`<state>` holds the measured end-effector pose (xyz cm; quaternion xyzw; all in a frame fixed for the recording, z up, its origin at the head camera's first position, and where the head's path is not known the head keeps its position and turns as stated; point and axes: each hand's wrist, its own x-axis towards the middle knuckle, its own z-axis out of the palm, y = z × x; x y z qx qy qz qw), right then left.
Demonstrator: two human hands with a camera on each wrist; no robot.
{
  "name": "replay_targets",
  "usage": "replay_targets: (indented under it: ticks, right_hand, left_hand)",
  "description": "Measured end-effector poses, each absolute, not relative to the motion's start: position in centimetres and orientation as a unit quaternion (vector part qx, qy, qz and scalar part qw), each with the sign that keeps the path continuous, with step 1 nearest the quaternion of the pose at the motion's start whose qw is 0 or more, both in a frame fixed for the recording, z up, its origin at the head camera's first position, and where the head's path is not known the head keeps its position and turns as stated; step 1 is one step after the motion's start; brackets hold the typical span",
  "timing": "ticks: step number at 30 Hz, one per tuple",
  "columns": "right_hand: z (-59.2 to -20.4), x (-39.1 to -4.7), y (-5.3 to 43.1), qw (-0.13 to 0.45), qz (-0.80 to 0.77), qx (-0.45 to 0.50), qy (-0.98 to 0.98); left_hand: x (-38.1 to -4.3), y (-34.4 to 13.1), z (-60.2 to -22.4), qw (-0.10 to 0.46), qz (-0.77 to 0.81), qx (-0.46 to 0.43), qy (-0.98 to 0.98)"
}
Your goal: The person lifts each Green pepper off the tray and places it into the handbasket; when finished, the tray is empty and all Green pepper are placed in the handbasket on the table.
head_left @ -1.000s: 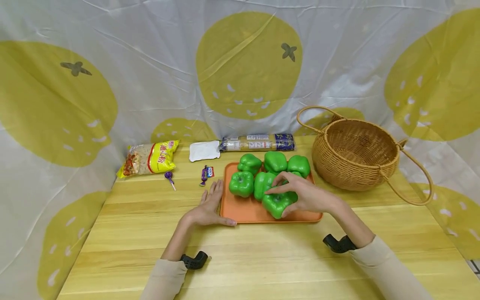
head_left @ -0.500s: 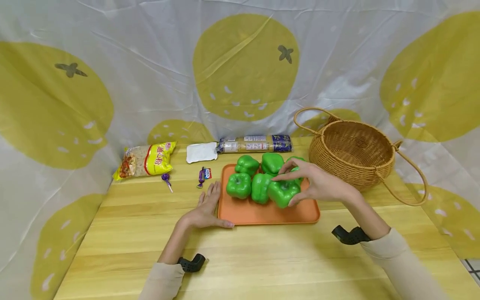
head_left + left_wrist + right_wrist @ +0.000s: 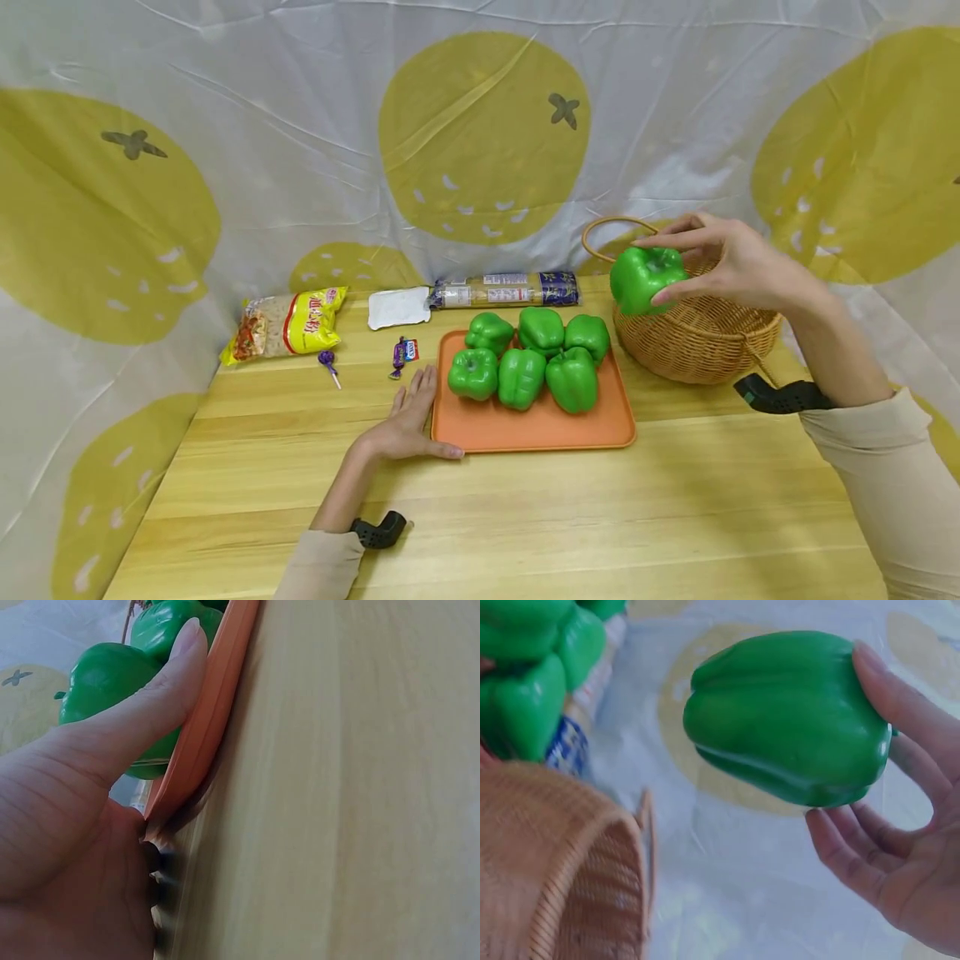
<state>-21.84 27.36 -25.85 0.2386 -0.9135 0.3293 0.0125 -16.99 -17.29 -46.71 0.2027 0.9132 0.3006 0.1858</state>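
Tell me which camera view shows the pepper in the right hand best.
The right wrist view: the pepper appears large and nearly whole, the right hand gripping one end. The head view shows it smaller, partly covered by that hand. In the left wrist view I can't make it out.

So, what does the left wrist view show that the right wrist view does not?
Only the left wrist view shows the left hand against the outer wall of the orange tray, and the wooden table. Only the right wrist view shows the right hand holding a green pepper, the open mouth of the wicker basket, and a package's blue end. Both show other green peppers and the printed curtain.
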Motion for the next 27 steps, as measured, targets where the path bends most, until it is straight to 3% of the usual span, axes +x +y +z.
replay_targets:
  ticks: [6, 14, 27]
  right_hand:
    - [-24.4, -24.1, 30.5, -0.027, 0.361, 0.16, -0.918]
    - [-25.2, -27.3, 33.7, -0.099, 0.345, 0.05, -0.932]
    - [-29.7, -31.6, 36.9, -0.212, 0.347, 0.008, -0.913]
  left_hand:
    - [-17.0, -17.3, -46.4, 0.188, 0.302, 0.205, 0.912]
    - [-16.9, -17.4, -46.6, 0.187, 0.302, 0.208, 0.911]
    - [-16.9, -17.4, -46.6, 0.195, 0.305, 0.202, 0.91]
